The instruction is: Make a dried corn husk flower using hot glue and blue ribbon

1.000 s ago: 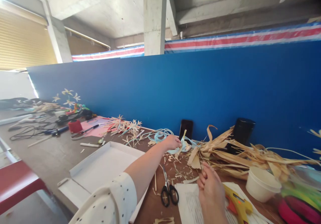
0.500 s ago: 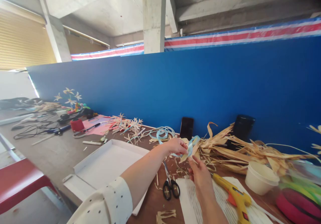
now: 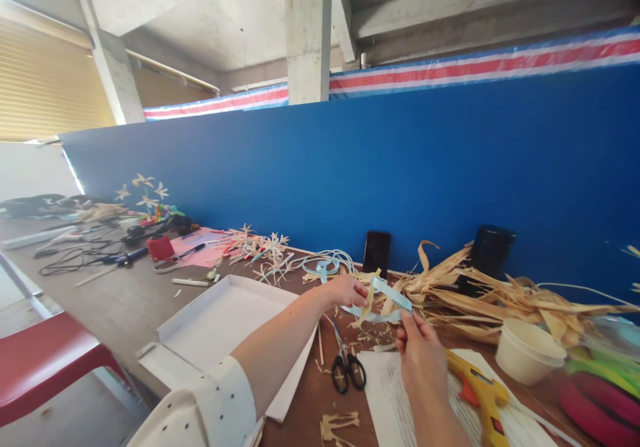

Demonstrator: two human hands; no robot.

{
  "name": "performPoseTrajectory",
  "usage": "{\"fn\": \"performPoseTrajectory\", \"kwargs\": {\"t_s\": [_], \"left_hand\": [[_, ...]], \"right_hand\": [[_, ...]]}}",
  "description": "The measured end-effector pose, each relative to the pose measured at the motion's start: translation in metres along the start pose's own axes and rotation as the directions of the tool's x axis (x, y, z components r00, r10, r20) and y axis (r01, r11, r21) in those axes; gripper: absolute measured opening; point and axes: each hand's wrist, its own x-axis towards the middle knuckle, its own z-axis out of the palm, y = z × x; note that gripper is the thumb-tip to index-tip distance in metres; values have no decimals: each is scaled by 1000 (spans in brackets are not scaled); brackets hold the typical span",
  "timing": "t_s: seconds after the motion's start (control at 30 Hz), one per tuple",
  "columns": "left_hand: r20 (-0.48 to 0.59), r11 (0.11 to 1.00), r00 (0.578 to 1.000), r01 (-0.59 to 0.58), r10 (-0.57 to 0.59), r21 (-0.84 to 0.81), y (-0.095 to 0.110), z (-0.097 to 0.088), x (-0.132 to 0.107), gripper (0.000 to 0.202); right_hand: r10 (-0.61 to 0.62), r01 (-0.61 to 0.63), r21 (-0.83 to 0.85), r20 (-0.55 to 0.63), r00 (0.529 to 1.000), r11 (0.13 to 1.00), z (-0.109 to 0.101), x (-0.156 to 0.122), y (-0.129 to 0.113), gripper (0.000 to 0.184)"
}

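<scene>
A light blue ribbon (image 3: 393,293) is stretched in a loop between my hands above the table. My right hand (image 3: 420,343) pinches it at its right side, thumb and fingers closed. My left hand (image 3: 346,291) is closed on a pale strip of dried husk (image 3: 369,303), around which the ribbon seems to pass. Black-handled scissors (image 3: 346,365) lie below my hands, blades pointing away. A yellow glue gun (image 3: 483,393) rests on printed paper (image 3: 387,393) beside my right wrist.
Dried husks (image 3: 450,287) are heaped on the right, near a cream paper cup (image 3: 529,350). A phone (image 3: 377,253) leans on the blue partition (image 3: 300,173). At the left are a white box lid (image 3: 225,320) and several husk flowers (image 3: 265,247). Cut scraps (image 3: 340,427) lie in front.
My right hand has moved right, away from my left hand, drawing the blue ribbon out between them. My left hand has stayed nearly in place. The view has shifted slightly.
</scene>
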Motion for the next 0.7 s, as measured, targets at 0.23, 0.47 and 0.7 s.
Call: {"fn": "performPoseTrajectory", "kwargs": {"t_s": [0.23,0.47,0.7], "left_hand": [[14,993,1000,-23,25,-119,-6,-2,-7,19],[-220,902,964,44,-152,-429,32,-26,11,7],[-425,954,882,77,-201,-290,68,-92,39,24]], "right_hand": [[9,-8,23,-56,998,1000,1,1,1,39],[-6,7,-36,27,1000,999,2,-4,1,44],[23,-23,37,3,1000,999,0,-1,0,44]]}}
